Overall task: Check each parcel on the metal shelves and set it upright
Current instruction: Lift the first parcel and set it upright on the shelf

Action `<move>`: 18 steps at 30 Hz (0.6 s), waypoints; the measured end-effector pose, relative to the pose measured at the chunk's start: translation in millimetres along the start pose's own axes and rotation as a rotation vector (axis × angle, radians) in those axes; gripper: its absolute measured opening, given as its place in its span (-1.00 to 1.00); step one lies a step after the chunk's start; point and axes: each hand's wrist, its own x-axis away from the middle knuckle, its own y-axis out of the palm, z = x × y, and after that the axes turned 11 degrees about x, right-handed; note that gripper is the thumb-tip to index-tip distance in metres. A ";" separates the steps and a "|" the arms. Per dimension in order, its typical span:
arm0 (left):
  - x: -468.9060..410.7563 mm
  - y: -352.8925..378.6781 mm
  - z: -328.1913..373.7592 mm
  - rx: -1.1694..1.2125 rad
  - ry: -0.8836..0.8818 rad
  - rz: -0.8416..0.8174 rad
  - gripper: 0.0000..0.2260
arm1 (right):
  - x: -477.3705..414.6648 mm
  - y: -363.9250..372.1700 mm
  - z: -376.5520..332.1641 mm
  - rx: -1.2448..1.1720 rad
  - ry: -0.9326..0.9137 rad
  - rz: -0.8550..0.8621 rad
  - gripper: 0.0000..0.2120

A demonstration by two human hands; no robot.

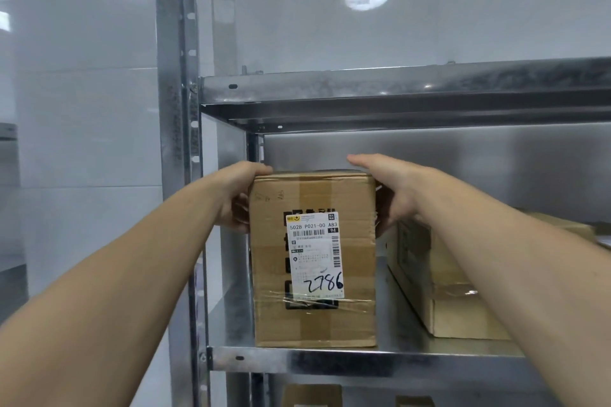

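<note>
Four cardboard boxes show, and two bare hands. One tall parcel [314, 261] stands upright at the left end of the middle shelf [330, 362]. Its white shipping label [314, 254] faces forward, with "2786" handwritten on it. One flat box [439, 304] lies on its broad side to the right on the same shelf, partly hidden by the right forearm. Below the shelf rim, the tops of two more boxes show: one [312, 395] under the tall parcel and one [415, 401] further right.

Both arms reach forward and up to the tall parcel's top corners. The left hand [236, 198] wraps the upper left corner, with its fingers curled over the top edge and the thumb side against the left face. Its fingertips are hidden behind the box. The right hand [393, 188] sits at the upper right corner. Its fingers [367, 160] are straight and close together, stretched leftward over the top, and the thumb runs down the right face.

The parcel's base sits just behind the shelf's front rim. Its left face stands near the shelf's left end, beside the front post [175, 142]. A narrow strip of bare metal separates it from the flat box. Above its top there is open space up to the underside of the upper shelf [396, 86].
</note>
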 end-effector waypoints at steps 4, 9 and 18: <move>-7.7 0.6 4.5 -0.090 0.002 -0.022 -0.66 | 7.5 0.7 -5.2 0.142 -0.021 0.009 -0.66; -12.8 3.1 6.0 -0.128 0.013 -0.012 -0.71 | 13.5 3.4 -9.1 0.249 -0.059 0.016 -0.86; -5.4 5.5 3.1 -0.104 0.075 -0.005 -0.79 | 19.3 5.5 -7.9 0.277 -0.096 0.044 -0.80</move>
